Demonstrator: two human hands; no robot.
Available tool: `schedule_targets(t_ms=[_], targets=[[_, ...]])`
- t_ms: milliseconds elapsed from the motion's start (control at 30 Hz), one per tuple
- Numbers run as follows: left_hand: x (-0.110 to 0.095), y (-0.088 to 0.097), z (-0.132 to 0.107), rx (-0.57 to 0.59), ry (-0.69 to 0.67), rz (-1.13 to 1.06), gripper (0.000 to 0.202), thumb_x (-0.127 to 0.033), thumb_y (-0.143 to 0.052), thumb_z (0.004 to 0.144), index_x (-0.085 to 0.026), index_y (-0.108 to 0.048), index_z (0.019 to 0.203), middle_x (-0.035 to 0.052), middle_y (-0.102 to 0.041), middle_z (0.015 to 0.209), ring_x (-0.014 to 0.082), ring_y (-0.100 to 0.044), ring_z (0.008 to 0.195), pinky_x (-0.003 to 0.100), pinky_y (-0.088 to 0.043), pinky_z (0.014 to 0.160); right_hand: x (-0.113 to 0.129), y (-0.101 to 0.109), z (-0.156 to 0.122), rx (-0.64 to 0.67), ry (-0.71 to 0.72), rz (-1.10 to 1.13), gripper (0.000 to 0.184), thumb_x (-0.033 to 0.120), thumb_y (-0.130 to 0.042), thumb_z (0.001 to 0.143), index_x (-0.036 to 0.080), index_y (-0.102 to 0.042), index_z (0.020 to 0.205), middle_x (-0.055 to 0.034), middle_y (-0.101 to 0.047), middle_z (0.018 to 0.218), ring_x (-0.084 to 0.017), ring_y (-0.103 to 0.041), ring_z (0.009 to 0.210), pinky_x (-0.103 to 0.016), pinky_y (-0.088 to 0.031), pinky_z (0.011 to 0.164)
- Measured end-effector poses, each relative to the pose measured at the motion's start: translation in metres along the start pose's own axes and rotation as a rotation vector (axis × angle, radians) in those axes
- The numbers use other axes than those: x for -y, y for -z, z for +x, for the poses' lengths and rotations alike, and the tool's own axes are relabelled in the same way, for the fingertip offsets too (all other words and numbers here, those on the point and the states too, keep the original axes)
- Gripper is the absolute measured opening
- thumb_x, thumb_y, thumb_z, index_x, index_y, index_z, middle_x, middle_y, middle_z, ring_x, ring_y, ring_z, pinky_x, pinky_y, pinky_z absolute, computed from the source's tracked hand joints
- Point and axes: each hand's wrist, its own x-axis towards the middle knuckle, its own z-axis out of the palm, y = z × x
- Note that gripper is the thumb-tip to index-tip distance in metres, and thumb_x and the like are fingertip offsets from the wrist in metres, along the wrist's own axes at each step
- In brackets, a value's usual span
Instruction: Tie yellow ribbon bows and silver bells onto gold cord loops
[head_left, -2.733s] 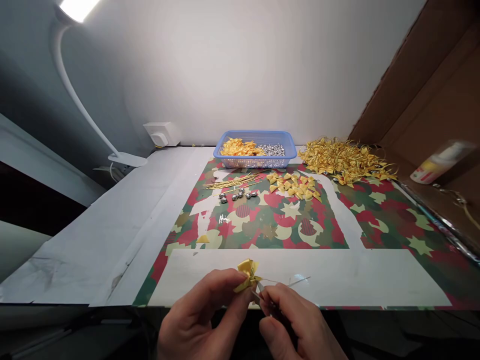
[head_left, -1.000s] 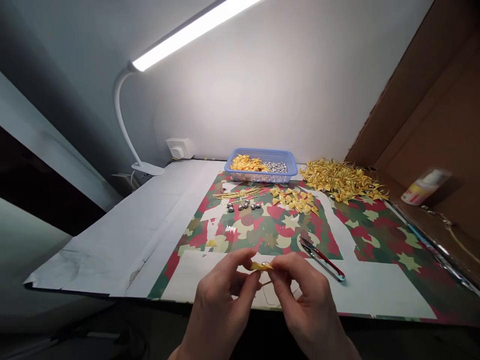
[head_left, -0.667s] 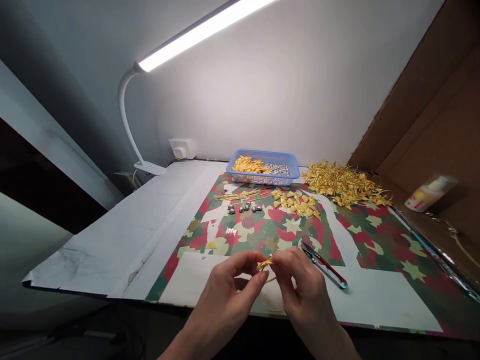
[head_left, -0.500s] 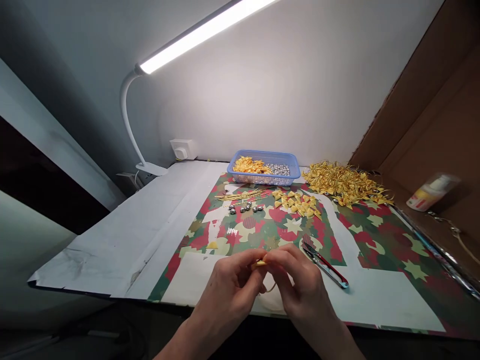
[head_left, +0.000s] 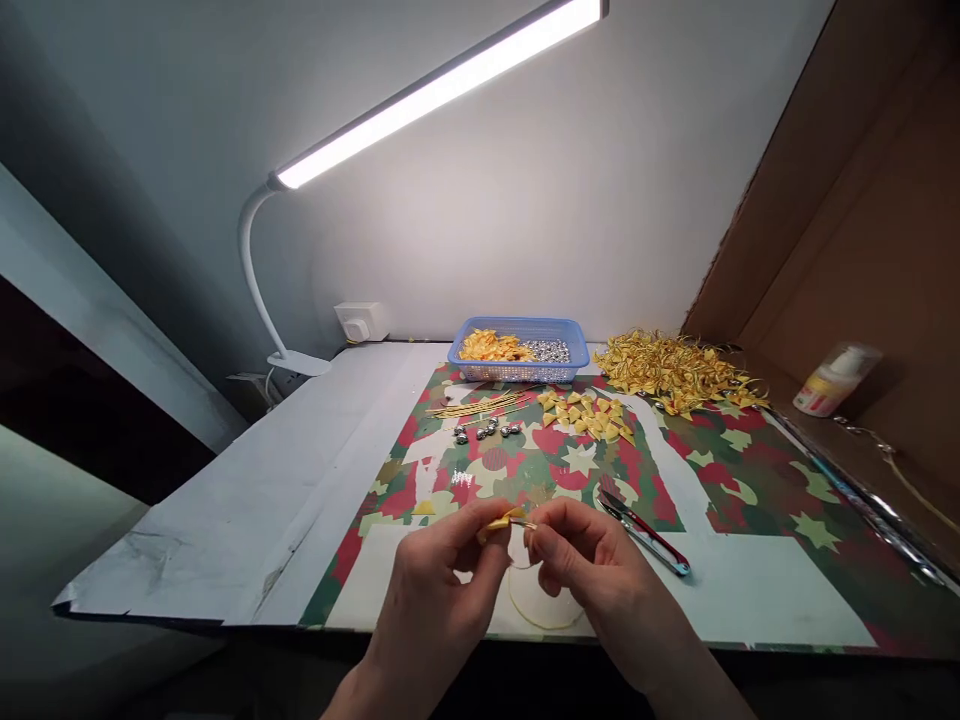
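My left hand (head_left: pixel 442 570) is closed, pinching a small folded yellow ribbon piece (head_left: pixel 498 523) between thumb and fingertips. Just to its right, my right hand (head_left: pixel 589 560) pinches a thin yellow cord (head_left: pixel 541 626) close to the ribbon piece. The cord loops down below the fingers over the white paper. Whether it passes through the ribbon piece is too small to tell. Thread snips (head_left: pixel 646 535) with a red handle lie beside my right hand. A lone yellow piece (head_left: pixel 424 508) rests beyond my left hand.
A blue basket (head_left: pixel 517 372) holds yellow pieces and silver beads. In front lie cut cords (head_left: pixel 476 406), several silver bells (head_left: pixel 487 430) and yellow folded pieces (head_left: pixel 589 412). A pile of finished-looking yellow pieces (head_left: pixel 675 370) sits right, near a bottle (head_left: pixel 835 382). A lamp (head_left: pixel 442 92) hangs above.
My hands have moved apart slightly, the right one drawing away to the right. More of the ribbon piece and the cord loop now shows. The camera view has shifted a little.
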Motion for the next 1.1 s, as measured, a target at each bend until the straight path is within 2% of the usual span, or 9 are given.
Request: schedule_targets(t_ms=[133,233,300,433,633,700,800,967,1100], targets=[[0.001,0.001,-0.003,-0.148,-0.071,0.132,0.010,-0.020,-0.062,0.082,-0.022,-0.070,0.089,-0.0027,-0.072,0.061,0.0154,-0.064,0.044,0.024,-0.053,0.049,-0.006,-0.012,-0.002,-0.229,0.190,-0.230,0.014,0.028,-0.062,0.090,0.020,-0.062,0.079,0.0021,-0.055,0.070,-0.011,-0.049,0.060,-0.022,-0.039,0.054],[-0.004,0.000,-0.007,-0.172,-0.125,0.190,0.006,-0.019,-0.063,0.082,-0.024,-0.066,0.084,-0.0070,-0.063,0.052,0.0136,-0.058,0.040,0.022,-0.049,0.046,-0.012,-0.021,0.000,-0.412,0.345,-0.391,0.005,0.018,-0.058,0.087,0.020,-0.061,0.084,0.0007,-0.053,0.073,-0.014,-0.048,0.062,-0.027,-0.038,0.060],[-0.007,-0.001,-0.008,-0.171,-0.150,0.216,0.007,-0.017,-0.064,0.082,-0.025,-0.063,0.083,-0.0080,-0.059,0.052,0.0130,-0.055,0.039,0.021,-0.047,0.044,-0.012,-0.025,0.001,-0.478,0.404,-0.450,0.010,0.016,-0.054,0.088,0.020,-0.061,0.094,0.0034,-0.048,0.067,-0.013,-0.044,0.057,-0.028,-0.036,0.058],[-0.005,0.003,-0.008,-0.215,-0.160,0.240,0.008,-0.018,-0.064,0.086,-0.024,-0.061,0.089,-0.0078,-0.063,0.054,0.0130,-0.059,0.040,0.021,-0.050,0.046,-0.002,-0.023,-0.007,-0.381,0.351,-0.389,0.022,0.021,-0.054,0.091,0.023,-0.057,0.113,0.0092,-0.038,0.061,-0.011,-0.038,0.048,-0.024,-0.030,0.048],[0.003,0.007,-0.007,-0.285,-0.202,0.242,0.009,-0.018,-0.064,0.087,-0.024,-0.062,0.093,-0.0089,-0.064,0.050,0.0144,-0.066,0.039,0.019,-0.050,0.043,0.013,-0.005,-0.015,-0.191,-0.010,0.016,0.031,0.044,-0.064,0.091,0.024,-0.064,0.115,0.0009,-0.052,0.089,-0.010,-0.048,0.067,-0.021,-0.040,0.056],[0.002,0.005,-0.008,-0.290,-0.255,0.233,0.008,-0.018,-0.064,0.087,-0.024,-0.062,0.092,-0.0084,-0.066,0.052,0.0133,-0.067,0.040,0.018,-0.052,0.043,0.014,-0.005,-0.012,-0.100,-0.050,0.093,0.030,0.047,-0.069,0.088,0.024,-0.068,0.107,0.0002,-0.052,0.090,-0.010,-0.048,0.068,-0.020,-0.039,0.054],[-0.002,0.001,-0.012,-0.311,-0.337,0.230,0.012,-0.020,-0.064,0.088,-0.023,-0.063,0.099,-0.0065,-0.072,0.060,0.0124,-0.070,0.045,0.016,-0.055,0.047,0.016,-0.009,-0.007,-0.026,0.021,0.149,0.029,0.048,-0.070,0.088,0.020,-0.068,0.082,0.0010,-0.051,0.085,-0.008,-0.046,0.063,-0.020,-0.037,0.051],[0.005,0.003,-0.019,-0.198,-0.431,0.221,0.045,-0.030,-0.059,0.098,-0.026,-0.046,0.141,-0.0075,-0.074,0.067,0.0121,-0.074,0.056,0.018,-0.061,0.063,0.021,0.003,-0.005,-0.131,0.045,0.130,0.034,0.052,-0.067,0.091,0.019,-0.065,0.085,0.0040,-0.054,0.063,-0.009,-0.051,0.058,-0.023,-0.044,0.059],[0.032,0.003,-0.023,-0.180,-0.371,0.246,0.053,-0.050,-0.059,0.097,-0.032,-0.046,0.145,-0.0069,-0.078,0.074,0.0134,-0.077,0.060,0.017,-0.061,0.064,0.022,0.048,-0.002,-0.260,0.038,-0.009,0.038,0.055,-0.070,0.088,0.017,-0.065,0.082,0.0038,-0.056,0.062,-0.010,-0.052,0.057,-0.023,-0.043,0.057]])
